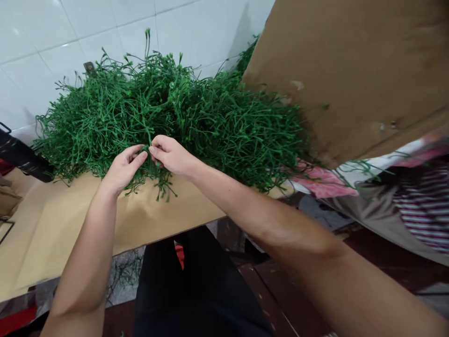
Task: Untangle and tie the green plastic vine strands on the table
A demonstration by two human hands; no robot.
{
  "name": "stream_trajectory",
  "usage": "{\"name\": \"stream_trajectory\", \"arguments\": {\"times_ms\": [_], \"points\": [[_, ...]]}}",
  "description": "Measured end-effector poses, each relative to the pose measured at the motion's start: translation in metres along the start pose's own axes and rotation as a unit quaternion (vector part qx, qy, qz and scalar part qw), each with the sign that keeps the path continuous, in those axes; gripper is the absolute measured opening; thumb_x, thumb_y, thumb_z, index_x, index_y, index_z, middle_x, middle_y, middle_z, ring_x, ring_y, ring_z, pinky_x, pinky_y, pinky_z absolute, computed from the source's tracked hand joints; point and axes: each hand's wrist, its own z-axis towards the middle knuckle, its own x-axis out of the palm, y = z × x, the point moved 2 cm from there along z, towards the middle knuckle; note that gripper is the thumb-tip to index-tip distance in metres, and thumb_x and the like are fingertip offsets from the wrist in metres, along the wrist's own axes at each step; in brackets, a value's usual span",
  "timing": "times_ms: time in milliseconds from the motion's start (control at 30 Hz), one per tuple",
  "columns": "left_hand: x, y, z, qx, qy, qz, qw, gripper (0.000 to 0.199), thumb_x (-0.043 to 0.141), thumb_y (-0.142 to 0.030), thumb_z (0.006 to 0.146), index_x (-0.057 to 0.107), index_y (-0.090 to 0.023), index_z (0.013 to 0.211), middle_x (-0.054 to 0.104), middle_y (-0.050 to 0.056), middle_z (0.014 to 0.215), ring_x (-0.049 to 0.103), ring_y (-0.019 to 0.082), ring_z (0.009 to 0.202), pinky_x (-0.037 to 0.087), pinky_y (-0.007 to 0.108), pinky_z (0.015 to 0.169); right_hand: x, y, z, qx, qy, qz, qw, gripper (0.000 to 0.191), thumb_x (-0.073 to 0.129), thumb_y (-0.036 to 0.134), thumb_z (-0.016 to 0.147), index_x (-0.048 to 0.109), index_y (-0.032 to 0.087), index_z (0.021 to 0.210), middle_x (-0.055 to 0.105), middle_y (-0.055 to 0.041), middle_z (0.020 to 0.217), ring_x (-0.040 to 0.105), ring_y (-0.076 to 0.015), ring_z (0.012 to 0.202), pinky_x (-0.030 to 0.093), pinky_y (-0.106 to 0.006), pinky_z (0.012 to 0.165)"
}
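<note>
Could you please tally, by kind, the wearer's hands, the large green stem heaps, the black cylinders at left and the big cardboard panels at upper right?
Hands: 2 (left hand, right hand)
Green stem heap: 1
Black cylinder: 1
Cardboard panel: 1
Total: 5

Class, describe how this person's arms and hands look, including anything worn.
The left hand and right hand are bare, without gloves; no rings show. The left arm and right arm are bare too, with no sleeve, watch or bracelet in view.
</note>
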Motion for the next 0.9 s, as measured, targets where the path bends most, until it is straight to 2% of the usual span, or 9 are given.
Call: {"name": "stream_trajectory", "arguments": {"times_ms": [67,133,267,400,500,633,733,833,900], "points": [[-0.003,0.007,-0.006,0.015,0.001,0.013,1.000,0.011,0.059,-0.024,0.080,0.065,-0.015,0.080,0.046,-0.005,0.056,0.039,0.008,0.055,0.031,0.021,0.055,-0.006,-0.001,0.001,-0.008,-0.006,-0.010,1.000,0.028,0.041,0.004,0.086,0.035,0.017,0.062,0.034,0.0071,0.053,0.031,-0.0052,0.049,0.024,-0.020,0.047],[-0.008,0.012,-0.014,0.041,-0.008,0.035,0.999,0.020,0.055,-0.029,0.082,0.063,-0.015,0.069,0.039,-0.004,0.051,0.033,0.009,0.051,0.025,0.022,0.050,-0.006,0.000,0.003,-0.020,-0.014,-0.013,1.000,0.028,0.042,0.003,0.085,0.036,0.017,0.061,0.032,0.0070,0.054,0.028,-0.0053,0.051,0.023,-0.020,0.048],[-0.017,0.016,-0.034,0.095,-0.020,0.077,0.992,0.022,0.052,-0.026,0.083,0.057,-0.017,0.064,0.037,-0.004,0.052,0.031,0.009,0.050,0.025,0.022,0.050,0.005,0.007,0.009,-0.012,0.008,-0.021,1.000,0.029,0.047,0.000,0.082,0.038,0.016,0.059,0.030,0.0075,0.051,0.027,-0.0053,0.050,0.022,-0.020,0.048],[-0.018,0.018,-0.050,0.098,-0.042,0.134,0.985,0.021,0.049,-0.024,0.084,0.060,-0.017,0.067,0.040,-0.003,0.054,0.034,0.010,0.052,0.027,0.022,0.052,0.013,0.010,0.014,0.064,0.065,0.019,0.996,0.026,0.049,0.017,0.088,0.043,0.016,0.063,0.035,0.0067,0.050,0.030,-0.0059,0.046,0.026,-0.020,0.044],[-0.014,0.022,-0.058,0.076,-0.033,0.156,0.984,0.021,0.048,-0.024,0.085,0.064,-0.017,0.073,0.042,-0.002,0.055,0.037,0.011,0.053,0.029,0.022,0.053,0.013,0.008,0.016,0.064,0.095,0.026,0.993,0.028,0.051,0.024,0.088,0.045,0.015,0.062,0.038,0.0060,0.050,0.032,-0.0054,0.044,0.026,-0.020,0.042],[-0.009,0.025,-0.066,0.064,-0.028,0.161,0.985,0.017,0.051,-0.021,0.082,0.066,-0.018,0.073,0.041,-0.002,0.054,0.038,0.012,0.054,0.030,0.022,0.055,0.014,0.000,0.019,0.047,0.069,-0.011,0.996,0.035,0.052,0.011,0.086,0.037,0.017,0.055,0.033,0.0075,0.042,0.030,-0.0041,0.040,0.023,-0.019,0.042],[-0.009,0.027,-0.072,0.066,-0.040,0.156,0.985,0.012,0.057,-0.019,0.079,0.067,-0.019,0.072,0.042,-0.002,0.053,0.039,0.013,0.053,0.030,0.023,0.056,0.015,-0.004,0.019,0.023,0.051,-0.001,0.998,0.035,0.049,0.008,0.086,0.036,0.017,0.055,0.038,0.0065,0.043,0.036,-0.0041,0.040,0.028,-0.018,0.042],[-0.012,0.034,-0.077,0.063,-0.055,0.146,0.986,0.012,0.057,-0.023,0.080,0.067,-0.019,0.076,0.044,-0.002,0.054,0.039,0.012,0.053,0.030,0.023,0.055,0.016,-0.006,0.015,0.055,0.048,0.055,0.996,0.033,0.046,0.011,0.089,0.034,0.017,0.058,0.040,0.0059,0.045,0.046,-0.0058,0.044,0.033,-0.016,0.042],[-0.014,0.041,-0.078,0.057,-0.057,0.152,0.985,0.018,0.052,-0.028,0.084,0.068,-0.019,0.086,0.047,-0.002,0.057,0.042,0.013,0.055,0.033,0.023,0.058,0.018,-0.009,0.012,0.090,0.047,0.105,0.989,0.030,0.044,0.016,0.091,0.035,0.018,0.062,0.042,0.0060,0.048,0.050,-0.0066,0.046,0.037,-0.017,0.042]]}}
